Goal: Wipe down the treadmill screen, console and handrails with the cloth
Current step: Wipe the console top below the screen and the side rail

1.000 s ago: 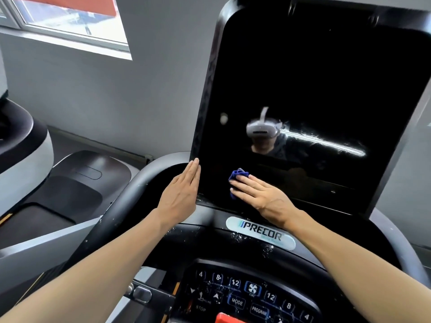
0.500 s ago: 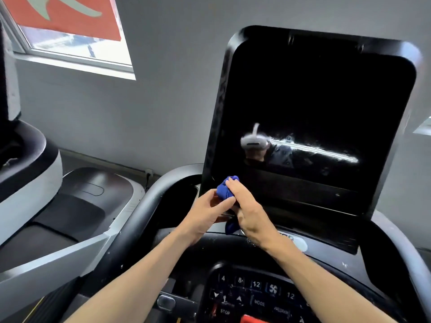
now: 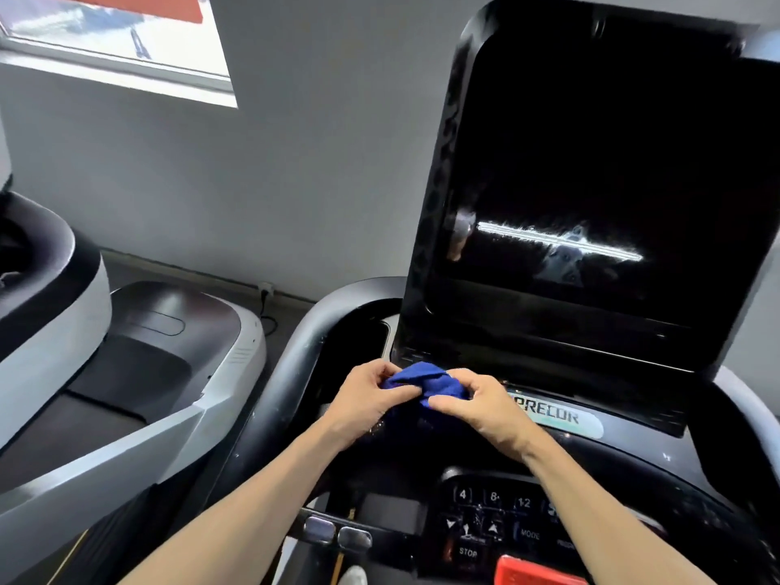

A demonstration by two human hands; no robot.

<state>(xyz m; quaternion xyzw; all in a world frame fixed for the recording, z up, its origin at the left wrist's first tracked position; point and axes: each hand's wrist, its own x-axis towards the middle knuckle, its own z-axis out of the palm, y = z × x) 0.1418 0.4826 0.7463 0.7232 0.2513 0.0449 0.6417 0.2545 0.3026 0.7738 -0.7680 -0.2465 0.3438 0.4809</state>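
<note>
— What are the hands doing?
— The left hand (image 3: 366, 399) and right hand (image 3: 482, 405) pinch the bunched blue cloth (image 3: 426, 381) between them.
— Where?
— Just below the dark screen (image 3: 591, 171), above the console (image 3: 506, 517); whether it touches either is unclear.

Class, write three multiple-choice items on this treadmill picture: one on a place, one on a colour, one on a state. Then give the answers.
1. Where is the cloth?
A. between both hands, below the screen
B. on the floor
C. over the window

2. What colour is the cloth?
A. white
B. blue
C. green

3. How is the screen?
A. showing a programme
B. cracked
C. dark, reflecting a light strip

Answers:
1 A, left hand and right hand pinch it there.
2 B, its folds are deep blue.
3 C, only reflections show.
</note>
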